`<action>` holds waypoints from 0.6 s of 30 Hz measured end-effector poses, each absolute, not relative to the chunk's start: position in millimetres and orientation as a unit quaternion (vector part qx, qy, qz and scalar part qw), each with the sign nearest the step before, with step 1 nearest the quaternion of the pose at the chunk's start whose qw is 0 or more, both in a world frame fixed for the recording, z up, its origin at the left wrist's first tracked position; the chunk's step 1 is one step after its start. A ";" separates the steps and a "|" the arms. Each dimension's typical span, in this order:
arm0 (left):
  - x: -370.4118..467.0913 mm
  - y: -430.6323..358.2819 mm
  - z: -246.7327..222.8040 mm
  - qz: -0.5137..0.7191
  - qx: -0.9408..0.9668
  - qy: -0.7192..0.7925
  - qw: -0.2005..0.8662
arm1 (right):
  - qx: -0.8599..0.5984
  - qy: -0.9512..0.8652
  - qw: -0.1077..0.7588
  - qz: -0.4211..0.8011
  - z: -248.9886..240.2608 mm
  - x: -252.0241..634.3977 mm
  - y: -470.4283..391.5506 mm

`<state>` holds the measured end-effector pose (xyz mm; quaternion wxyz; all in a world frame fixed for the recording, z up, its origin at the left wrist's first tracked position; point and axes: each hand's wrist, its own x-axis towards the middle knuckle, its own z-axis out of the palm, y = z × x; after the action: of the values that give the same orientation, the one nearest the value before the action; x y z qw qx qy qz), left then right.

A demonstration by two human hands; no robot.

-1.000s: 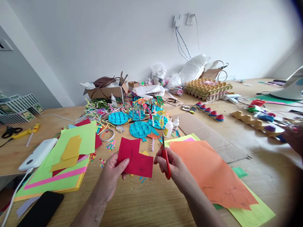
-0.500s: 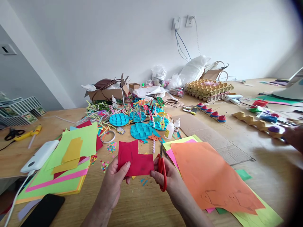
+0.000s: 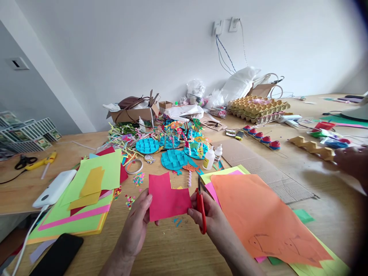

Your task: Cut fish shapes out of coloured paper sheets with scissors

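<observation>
My left hand [image 3: 138, 214] pinches the left edge of a pinkish-red sheet of paper [image 3: 166, 199], which has a notch cut from its upper right. At the sheet's lower right corner, the fingertips of my right hand [image 3: 207, 212] touch the paper. That same hand also holds red-handled scissors [image 3: 202, 214], blades pointing up and away from the sheet. To the right lies a large orange sheet [image 3: 253, 207] with pencilled fish outlines near its lower edge. Beyond the paper stand blue card pieces [image 3: 175, 159] and two glue bottles [image 3: 209, 158].
Stacked coloured paper [image 3: 94, 184], a white power bank [image 3: 54, 188] and a black phone [image 3: 57, 255] lie at left. Flattened cardboard [image 3: 264, 172] and egg trays [image 3: 255, 107] are at right. Another person's hand [image 3: 352, 163] is by an egg-carton strip [image 3: 312, 147].
The sheet now looks brighter pink, and its drawn lines no longer show. My left thumb has moved from its face to its left edge. The other person's hand has shifted left.
</observation>
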<state>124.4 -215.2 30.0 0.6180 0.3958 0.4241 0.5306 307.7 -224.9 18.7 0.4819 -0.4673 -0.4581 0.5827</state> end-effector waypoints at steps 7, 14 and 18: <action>124.1 -215.8 30.7 0.477 0.421 0.445 0.630 | -0.489 -0.518 0.451 0.538 19.3 315.2 -223.1; 126.5 -216.4 24.8 0.436 0.444 0.479 0.619 | -0.490 -0.529 0.445 0.530 26.4 316.1 -220.6; 128.1 -218.1 23.3 0.431 0.437 0.483 0.625 | -0.484 -0.516 0.451 0.545 27.5 316.7 -219.8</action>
<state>128.1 -218.1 23.3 0.6250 0.4370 0.4826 0.4307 316.7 -219.8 27.5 0.4506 -0.4839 -0.5157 0.5450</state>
